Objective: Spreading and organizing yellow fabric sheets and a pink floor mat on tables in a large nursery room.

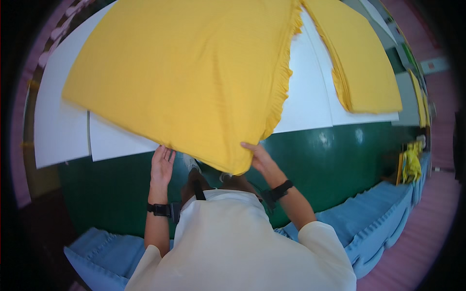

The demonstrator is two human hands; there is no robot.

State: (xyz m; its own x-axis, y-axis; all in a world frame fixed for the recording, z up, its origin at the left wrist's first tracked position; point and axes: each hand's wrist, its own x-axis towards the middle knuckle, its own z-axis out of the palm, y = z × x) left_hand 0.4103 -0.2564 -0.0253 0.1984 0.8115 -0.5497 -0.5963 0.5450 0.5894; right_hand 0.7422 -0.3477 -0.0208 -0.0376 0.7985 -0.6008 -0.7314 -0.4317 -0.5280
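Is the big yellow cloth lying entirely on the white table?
No, the big yellow cloth reaches past the white table, with its near corner in the right hand.

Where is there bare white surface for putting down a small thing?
White tabletop shows between the large yellow cloth and the smaller yellow cloth on the right. More shows at left, beside the large yellow cloth. The middle is crowded: that cloth covers it, with the left hand and right hand at its near edge.
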